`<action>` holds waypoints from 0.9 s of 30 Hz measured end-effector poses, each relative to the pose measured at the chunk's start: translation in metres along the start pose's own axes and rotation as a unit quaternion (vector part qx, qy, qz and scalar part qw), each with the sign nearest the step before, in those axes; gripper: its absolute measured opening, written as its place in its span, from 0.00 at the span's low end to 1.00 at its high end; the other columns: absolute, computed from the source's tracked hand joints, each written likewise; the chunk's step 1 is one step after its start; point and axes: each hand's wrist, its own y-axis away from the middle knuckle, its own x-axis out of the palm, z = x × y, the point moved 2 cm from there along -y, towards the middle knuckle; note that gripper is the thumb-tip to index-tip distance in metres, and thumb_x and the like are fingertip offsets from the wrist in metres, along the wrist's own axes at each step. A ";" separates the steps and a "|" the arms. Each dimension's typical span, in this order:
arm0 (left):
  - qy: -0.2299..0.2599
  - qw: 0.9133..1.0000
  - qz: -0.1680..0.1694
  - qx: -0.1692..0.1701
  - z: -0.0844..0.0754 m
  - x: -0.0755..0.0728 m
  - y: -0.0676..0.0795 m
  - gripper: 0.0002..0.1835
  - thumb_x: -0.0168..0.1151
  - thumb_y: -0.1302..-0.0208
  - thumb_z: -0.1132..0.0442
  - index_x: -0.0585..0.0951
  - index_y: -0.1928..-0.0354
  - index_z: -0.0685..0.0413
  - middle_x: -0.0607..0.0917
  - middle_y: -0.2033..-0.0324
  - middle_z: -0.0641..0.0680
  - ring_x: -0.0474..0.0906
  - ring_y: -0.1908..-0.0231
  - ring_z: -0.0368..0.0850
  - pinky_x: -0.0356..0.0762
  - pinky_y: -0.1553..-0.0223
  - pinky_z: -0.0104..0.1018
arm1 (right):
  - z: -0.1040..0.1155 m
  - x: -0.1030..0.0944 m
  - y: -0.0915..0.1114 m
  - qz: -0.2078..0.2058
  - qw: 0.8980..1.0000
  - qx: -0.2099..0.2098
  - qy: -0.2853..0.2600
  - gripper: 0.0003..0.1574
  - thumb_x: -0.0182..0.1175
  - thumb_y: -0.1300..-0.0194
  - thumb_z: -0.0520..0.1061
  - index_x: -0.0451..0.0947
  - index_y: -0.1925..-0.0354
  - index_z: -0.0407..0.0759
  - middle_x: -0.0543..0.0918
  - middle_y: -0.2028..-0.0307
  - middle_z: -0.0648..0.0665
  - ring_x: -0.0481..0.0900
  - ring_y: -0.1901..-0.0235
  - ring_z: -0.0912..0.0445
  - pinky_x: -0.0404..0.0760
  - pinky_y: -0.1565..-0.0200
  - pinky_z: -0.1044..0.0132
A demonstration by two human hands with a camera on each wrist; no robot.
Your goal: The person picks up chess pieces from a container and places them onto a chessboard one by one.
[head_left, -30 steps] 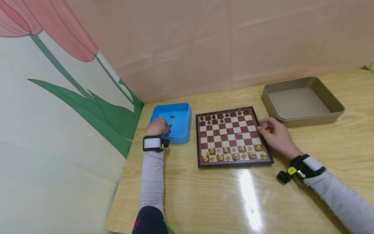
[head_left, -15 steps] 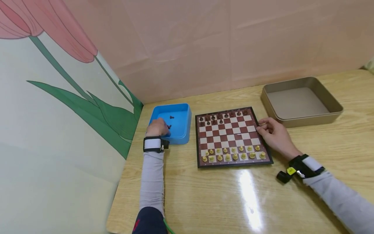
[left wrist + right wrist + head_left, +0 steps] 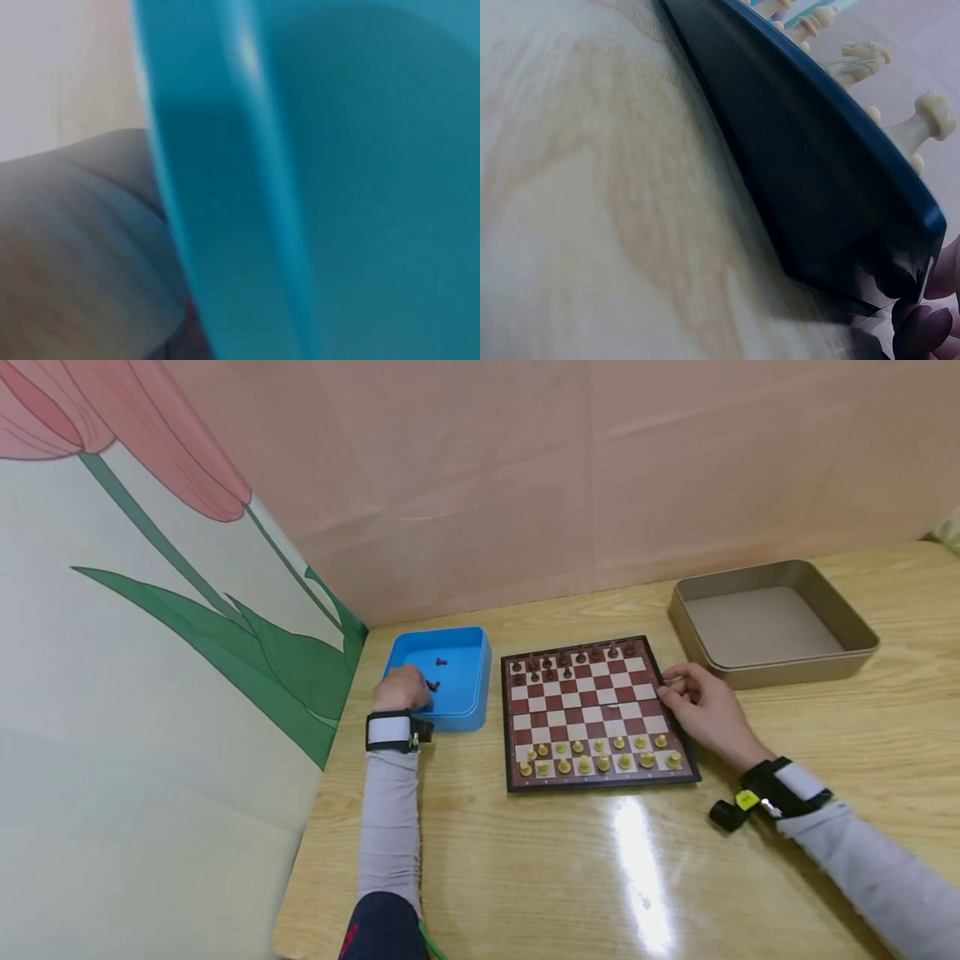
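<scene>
My left hand (image 3: pixel 401 687) reaches over the near left wall of a blue tray (image 3: pixel 471 714). Its fingers point down inside, mostly hidden under the hand's back. A dark chess piece (image 3: pixel 432 686) lies right at the fingertips; I cannot tell if they hold it. Farther back in the tray lies another brown chess piece (image 3: pixel 441 662). My right hand (image 3: pixel 705 706) holds the right edge of the chessboard (image 3: pixel 611 710) with thumb and fingertips. In the right wrist view, fingers (image 3: pixel 922 330) meet the dark side of the board. Tray wall (image 3: pixel 225 187) fills most of the left wrist view.
Gold chess pieces (image 3: pixel 603 763) stand in two rows along the board's near side. Brown pieces (image 3: pixel 581 655) fill the far row and part of the one before it. A tan box (image 3: pixel 772 618) stands at the back right, close to the pink wall (image 3: pixel 480 485).
My left hand has shifted slightly left and down in the tray, and more of the dark chess piece by its fingertips shows. My right hand stays at the board's edge.
</scene>
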 end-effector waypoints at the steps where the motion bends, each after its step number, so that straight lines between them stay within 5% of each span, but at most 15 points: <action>1: 0.001 1.000 -0.001 -0.001 0.000 0.000 0.000 0.09 0.61 0.26 0.62 0.83 0.67 0.54 0.80 0.69 0.54 0.77 0.68 0.49 0.74 0.68 0.43 | 0.000 0.000 0.000 -0.001 1.000 -0.001 0.000 0.22 0.58 0.19 0.48 0.76 0.38 0.33 0.88 0.59 0.34 0.77 0.69 0.61 0.71 0.67 0.69; 9: 0.011 1.000 -0.015 0.002 0.003 -0.001 -0.004 0.16 0.60 0.27 0.64 0.78 0.77 0.51 0.76 0.76 0.51 0.75 0.73 0.47 0.72 0.72 0.40 | -0.003 0.001 -0.001 -0.003 1.000 -0.010 0.003 0.21 0.59 0.19 0.47 0.76 0.39 0.34 0.88 0.60 0.35 0.77 0.71 0.62 0.70 0.68 0.69; 16: 0.026 0.999 -0.024 0.022 0.002 -0.005 -0.001 0.13 0.56 0.22 0.61 0.89 0.58 0.54 0.80 0.71 0.52 0.76 0.71 0.47 0.71 0.71 0.39 | -0.004 0.001 -0.001 -0.002 1.000 -0.001 0.009 0.22 0.59 0.19 0.49 0.76 0.38 0.35 0.88 0.59 0.35 0.77 0.69 0.61 0.70 0.67 0.69; 22: 0.043 0.996 -0.045 0.064 0.002 -0.012 0.004 0.10 0.58 0.24 0.62 0.86 0.63 0.53 0.82 0.70 0.53 0.76 0.70 0.47 0.72 0.70 0.40 | -0.004 0.002 -0.001 0.001 1.000 0.003 0.008 0.23 0.58 0.19 0.50 0.76 0.38 0.35 0.87 0.59 0.36 0.77 0.69 0.59 0.70 0.68 0.68; 27: 0.062 0.989 -0.093 0.094 -0.002 -0.023 0.015 0.06 0.64 0.25 0.62 0.88 0.56 0.54 0.88 0.60 0.57 0.80 0.67 0.50 0.76 0.68 0.41 | -0.003 0.001 -0.001 -0.001 1.000 0.001 0.005 0.22 0.59 0.19 0.49 0.76 0.38 0.35 0.87 0.59 0.35 0.76 0.70 0.59 0.70 0.68 0.68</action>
